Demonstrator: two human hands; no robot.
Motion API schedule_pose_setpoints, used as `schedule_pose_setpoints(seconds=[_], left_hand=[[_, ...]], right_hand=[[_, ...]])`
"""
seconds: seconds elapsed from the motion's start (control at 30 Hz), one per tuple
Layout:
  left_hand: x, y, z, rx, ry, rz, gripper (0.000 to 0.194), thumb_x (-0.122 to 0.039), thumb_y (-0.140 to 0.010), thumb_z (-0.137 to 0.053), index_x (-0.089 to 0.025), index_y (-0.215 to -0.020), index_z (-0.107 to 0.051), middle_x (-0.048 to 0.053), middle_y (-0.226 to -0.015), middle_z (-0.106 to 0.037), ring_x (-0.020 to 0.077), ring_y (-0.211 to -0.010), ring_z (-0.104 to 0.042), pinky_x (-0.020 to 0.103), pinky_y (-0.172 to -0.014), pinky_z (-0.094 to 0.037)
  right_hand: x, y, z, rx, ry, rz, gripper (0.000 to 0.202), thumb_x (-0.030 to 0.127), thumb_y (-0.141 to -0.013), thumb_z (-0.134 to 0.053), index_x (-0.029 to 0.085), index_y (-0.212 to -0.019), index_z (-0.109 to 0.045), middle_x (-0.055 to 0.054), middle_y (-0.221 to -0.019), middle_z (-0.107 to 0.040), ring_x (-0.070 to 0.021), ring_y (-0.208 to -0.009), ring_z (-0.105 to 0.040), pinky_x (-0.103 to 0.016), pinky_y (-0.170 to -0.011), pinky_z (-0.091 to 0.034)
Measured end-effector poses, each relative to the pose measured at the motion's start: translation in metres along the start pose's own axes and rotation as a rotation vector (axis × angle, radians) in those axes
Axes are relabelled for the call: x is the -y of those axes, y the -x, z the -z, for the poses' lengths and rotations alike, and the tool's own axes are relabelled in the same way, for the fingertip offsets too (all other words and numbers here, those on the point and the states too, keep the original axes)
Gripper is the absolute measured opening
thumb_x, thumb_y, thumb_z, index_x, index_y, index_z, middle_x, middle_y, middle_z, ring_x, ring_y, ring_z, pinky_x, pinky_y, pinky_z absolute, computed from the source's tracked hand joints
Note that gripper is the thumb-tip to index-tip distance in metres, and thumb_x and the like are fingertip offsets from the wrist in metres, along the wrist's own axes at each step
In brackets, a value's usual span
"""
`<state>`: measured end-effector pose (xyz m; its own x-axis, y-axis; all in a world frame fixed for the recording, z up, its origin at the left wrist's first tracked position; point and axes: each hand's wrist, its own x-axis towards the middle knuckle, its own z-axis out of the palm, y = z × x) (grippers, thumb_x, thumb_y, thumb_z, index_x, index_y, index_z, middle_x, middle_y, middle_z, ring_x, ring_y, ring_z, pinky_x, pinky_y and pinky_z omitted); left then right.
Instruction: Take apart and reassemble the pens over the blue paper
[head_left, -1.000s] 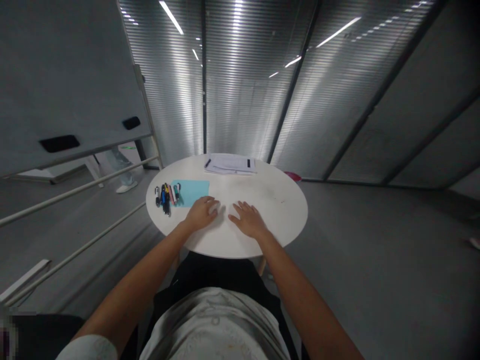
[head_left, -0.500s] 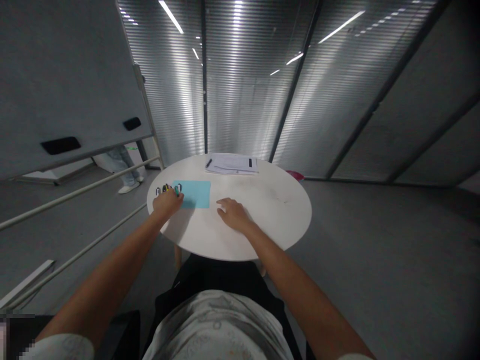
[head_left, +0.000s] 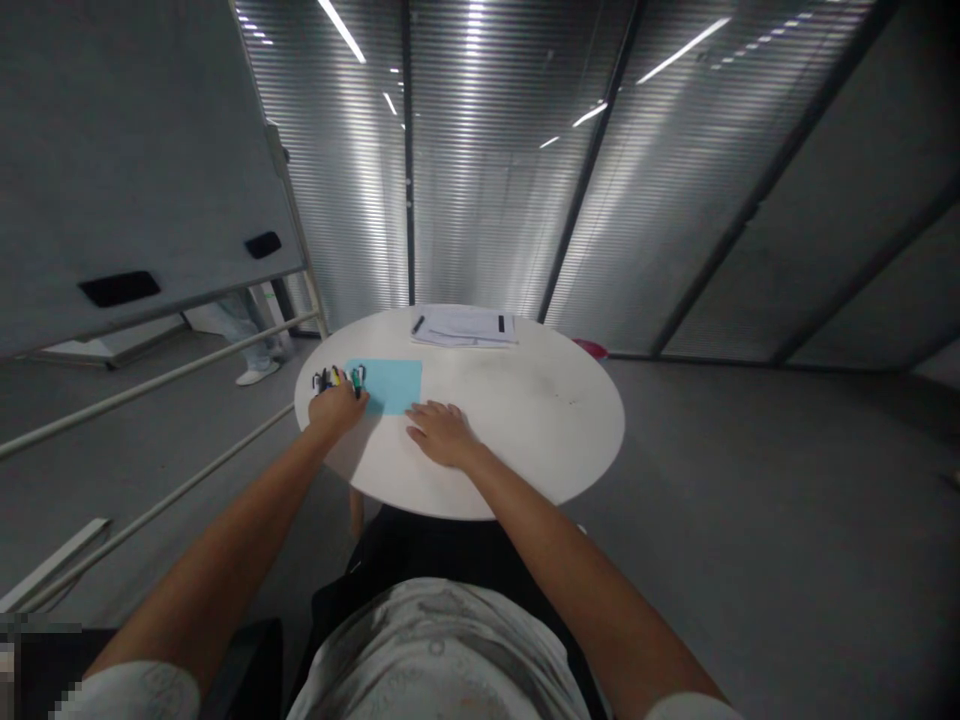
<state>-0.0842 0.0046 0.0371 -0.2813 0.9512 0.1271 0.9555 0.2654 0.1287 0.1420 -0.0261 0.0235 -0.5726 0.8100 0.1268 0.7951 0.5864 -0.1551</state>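
Note:
On the left side of the round white table (head_left: 525,430) lies a light blue sheet (head_left: 394,385). Several marker pens (head_left: 354,377) with black, white, yellow and green parts are bunched at its left edge. My left hand (head_left: 335,408) is closed around the near ends of these pens, thumb on the right side; its fingertips are partly hidden. My right hand (head_left: 442,434) lies palm down with fingers spread, its fingertips at the sheet's lower right corner. It holds nothing.
A stack of white papers (head_left: 465,328) with a dark pen (head_left: 418,325) lies at the table's far edge. A whiteboard on a metal frame (head_left: 135,200) stands at left, a person's legs (head_left: 251,340) behind it. Something red (head_left: 590,348) shows beyond the table.
My right hand has moved left and down to the corner of the blue sheet, its fingers spreading. My left hand has shifted slightly among the marker pens, and more of them shows.

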Motion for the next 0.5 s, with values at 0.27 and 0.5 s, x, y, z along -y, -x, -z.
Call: schedule_pose_setpoints(seconds=[0.27, 0.5], left_hand=[[-0.0031, 0.0019, 0.0011, -0.014, -0.054, -0.070, 0.049, -0.040, -0.091, -0.028, -0.011, -0.114, -0.060, 0.023, -0.111, -0.067, 0.0336, -0.099, -0.065, 0.044, -0.084, -0.046], [-0.0005, 0.0033, -0.0034, -0.115, -0.061, -0.089, 0.044, -0.044, -0.089, -0.035, -0.016, -0.104, -0.064, 0.019, -0.105, -0.068, 0.0361, -0.105, -0.059, 0.054, -0.092, -0.039]], right_hand=[[-0.0004, 0.0018, -0.0010, -0.003, -0.003, 0.002, 0.051, 0.046, -0.100, -0.024, 0.030, -0.146, -0.039, -0.001, -0.154, -0.036, -0.0255, -0.142, -0.030, -0.052, -0.114, -0.022], [-0.0024, 0.0029, -0.0050, -0.012, -0.003, -0.010, 0.050, 0.047, -0.100, -0.025, 0.030, -0.145, -0.039, -0.001, -0.154, -0.036, -0.0252, -0.142, -0.029, -0.051, -0.114, -0.022]])
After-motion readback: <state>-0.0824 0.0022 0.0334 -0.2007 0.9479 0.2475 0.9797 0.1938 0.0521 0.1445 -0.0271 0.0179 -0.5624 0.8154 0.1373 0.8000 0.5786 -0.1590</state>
